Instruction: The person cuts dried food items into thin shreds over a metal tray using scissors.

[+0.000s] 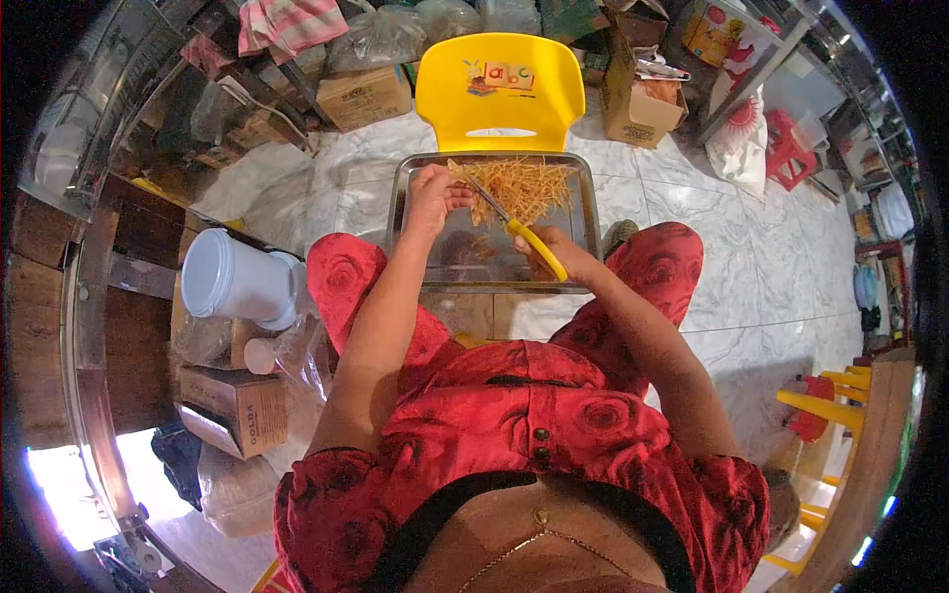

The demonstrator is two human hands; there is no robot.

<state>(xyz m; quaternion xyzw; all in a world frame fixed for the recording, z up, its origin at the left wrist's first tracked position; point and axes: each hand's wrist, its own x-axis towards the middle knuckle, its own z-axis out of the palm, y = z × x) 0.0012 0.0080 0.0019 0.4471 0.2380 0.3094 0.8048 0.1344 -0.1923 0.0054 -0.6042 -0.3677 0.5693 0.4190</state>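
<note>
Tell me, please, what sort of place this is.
Probably a storeroom or the back of a small shop: cardboard boxes and plastic bags sit around the floor, and a metal tray holds a heap of thin strips.

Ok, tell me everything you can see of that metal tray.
The tray is rectangular, grey and shiny like metal, with rounded corners and a raised rim. It looks level, between the person and the yellow chair back. Thin brownish strips lie heaped mostly on its far part; the nearer part is largely bare. The left hand and right hand are above it; what supports it is hidden.
</note>
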